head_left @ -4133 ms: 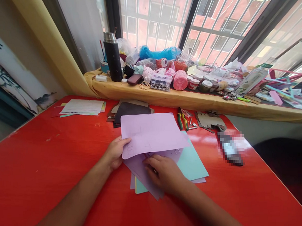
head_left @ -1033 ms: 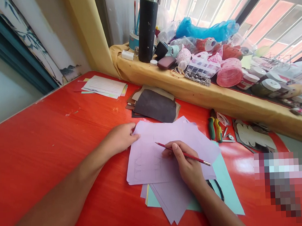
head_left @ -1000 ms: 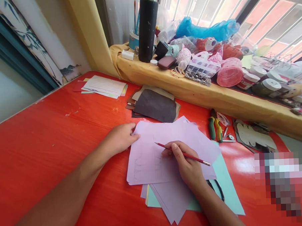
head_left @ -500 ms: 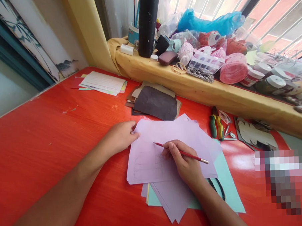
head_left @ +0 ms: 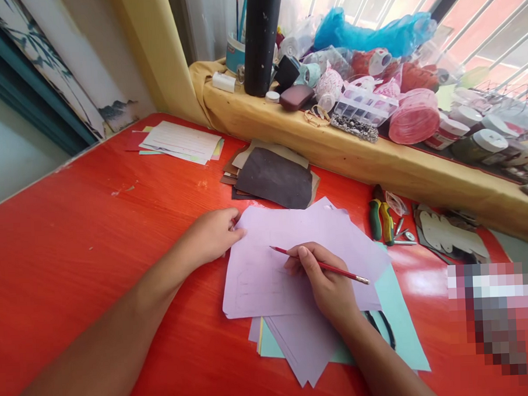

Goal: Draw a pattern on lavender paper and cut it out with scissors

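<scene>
Left hand (head_left: 213,234): pinches paper (head_left: 255,274) at its far left corner. Right hand (head_left: 331,285): grips pencil (head_left: 345,272) over the sheet.

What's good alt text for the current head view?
A right hand holds a red pencil over a purple sheet with faint lines, while the left hand touches the sheet's upper left corner. More paper lies beneath it on a red table, with pliers farther right, near a cluttered windowsill.

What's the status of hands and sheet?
Left hand at upper left of purple sheet. Right hand holding red pencil over it. Pencil tip unobstructed.
</scene>
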The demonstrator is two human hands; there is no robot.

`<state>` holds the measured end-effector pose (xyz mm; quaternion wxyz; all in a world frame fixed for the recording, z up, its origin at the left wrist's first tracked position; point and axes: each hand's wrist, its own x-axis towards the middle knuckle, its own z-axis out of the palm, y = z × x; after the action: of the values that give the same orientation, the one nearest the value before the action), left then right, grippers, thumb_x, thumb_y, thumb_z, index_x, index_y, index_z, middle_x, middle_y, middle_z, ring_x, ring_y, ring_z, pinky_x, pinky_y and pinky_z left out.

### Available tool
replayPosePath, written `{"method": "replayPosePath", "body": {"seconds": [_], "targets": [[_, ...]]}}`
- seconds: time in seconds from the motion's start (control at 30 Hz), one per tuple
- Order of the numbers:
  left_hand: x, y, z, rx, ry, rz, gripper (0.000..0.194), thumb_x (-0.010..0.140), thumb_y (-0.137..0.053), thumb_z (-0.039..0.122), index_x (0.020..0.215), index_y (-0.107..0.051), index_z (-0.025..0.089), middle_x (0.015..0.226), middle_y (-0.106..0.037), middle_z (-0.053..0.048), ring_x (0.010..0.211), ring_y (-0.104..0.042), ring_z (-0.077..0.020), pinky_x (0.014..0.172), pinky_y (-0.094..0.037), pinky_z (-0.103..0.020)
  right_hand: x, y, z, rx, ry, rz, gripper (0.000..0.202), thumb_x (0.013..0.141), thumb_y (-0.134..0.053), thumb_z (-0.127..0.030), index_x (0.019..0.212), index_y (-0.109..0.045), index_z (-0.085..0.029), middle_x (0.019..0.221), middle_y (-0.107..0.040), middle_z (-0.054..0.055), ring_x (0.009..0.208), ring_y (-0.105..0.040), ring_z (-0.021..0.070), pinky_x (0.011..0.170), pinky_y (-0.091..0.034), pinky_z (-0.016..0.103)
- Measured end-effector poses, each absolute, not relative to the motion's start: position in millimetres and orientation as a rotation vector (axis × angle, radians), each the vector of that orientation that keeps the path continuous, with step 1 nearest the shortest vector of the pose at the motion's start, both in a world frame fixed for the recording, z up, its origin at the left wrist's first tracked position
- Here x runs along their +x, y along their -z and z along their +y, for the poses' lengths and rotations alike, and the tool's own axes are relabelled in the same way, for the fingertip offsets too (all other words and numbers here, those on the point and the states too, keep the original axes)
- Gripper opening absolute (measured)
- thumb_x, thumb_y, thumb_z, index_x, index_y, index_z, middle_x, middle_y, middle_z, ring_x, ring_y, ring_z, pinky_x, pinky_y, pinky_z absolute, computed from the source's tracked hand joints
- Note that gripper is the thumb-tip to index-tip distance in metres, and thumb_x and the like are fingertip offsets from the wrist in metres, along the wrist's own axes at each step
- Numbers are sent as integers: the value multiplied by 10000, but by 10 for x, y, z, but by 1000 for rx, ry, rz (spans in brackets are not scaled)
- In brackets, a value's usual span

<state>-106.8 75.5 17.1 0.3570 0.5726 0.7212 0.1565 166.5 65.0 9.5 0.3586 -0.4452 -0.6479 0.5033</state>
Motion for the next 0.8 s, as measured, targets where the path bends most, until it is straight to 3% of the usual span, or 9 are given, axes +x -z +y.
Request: {"method": "replayPosePath", "body": {"seconds": [0.33, 0.57, 0.8], "targets": [[-1114, -38, 809, 1616, -691, 1865, 149, 910, -688, 391, 838, -650, 266, 737, -673, 23, 709, -605, -207, 650, -360, -332, 1540, -220, 490, -1016, -1685, -1548, 369, 1109, -684, -545, 972, -832, -236, 841, -839, 49, 731, -761, 202, 722, -627, 316], [-1128, 89, 866, 1607, -798, 1729, 169, 897, -711, 442, 871, -734, 276, 765, -696, 46, 723, -615, -186, 674, -424, -313, 1618, -330, 597, -1080, -1460, -1546, 404, 1070, -718, -602, 911, -805, -241, 790, -797, 39, 717, -735, 214, 691, -606, 326], [-1124, 84, 863, 1576, -833, 1727, 182, 874, -724, 445, 838, -719, 267, 731, -680, 47, 699, -598, -179, 663, -407, -313, 1562, -322, 629, -1160, -1240, -1637, 369, 1125, -632, -516, 911, -766, -248, 757, -806, 31, 698, -719, 217, 683, -598, 329]]}}
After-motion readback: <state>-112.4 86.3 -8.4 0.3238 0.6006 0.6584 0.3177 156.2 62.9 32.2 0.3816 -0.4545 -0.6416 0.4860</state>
